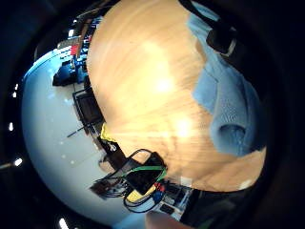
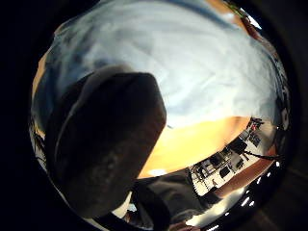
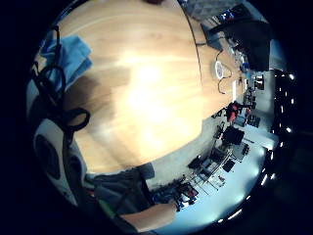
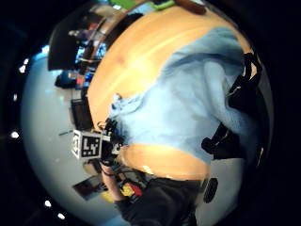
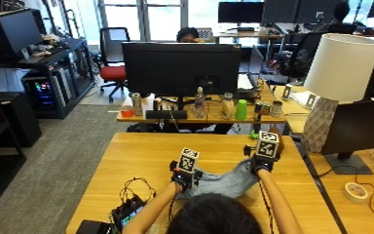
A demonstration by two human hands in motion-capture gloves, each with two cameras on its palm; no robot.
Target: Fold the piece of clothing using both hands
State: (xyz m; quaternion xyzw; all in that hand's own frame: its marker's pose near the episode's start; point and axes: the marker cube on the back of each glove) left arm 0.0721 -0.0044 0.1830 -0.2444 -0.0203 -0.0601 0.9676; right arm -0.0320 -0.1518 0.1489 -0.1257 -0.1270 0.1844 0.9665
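Blue garment partly behind head.

The piece of clothing is soft and light blue. It lies bunched up on the wooden table, close to the near edge. One part is lifted up on the right side.

No readable text, labels, brands, numbers or signs appear in any view.
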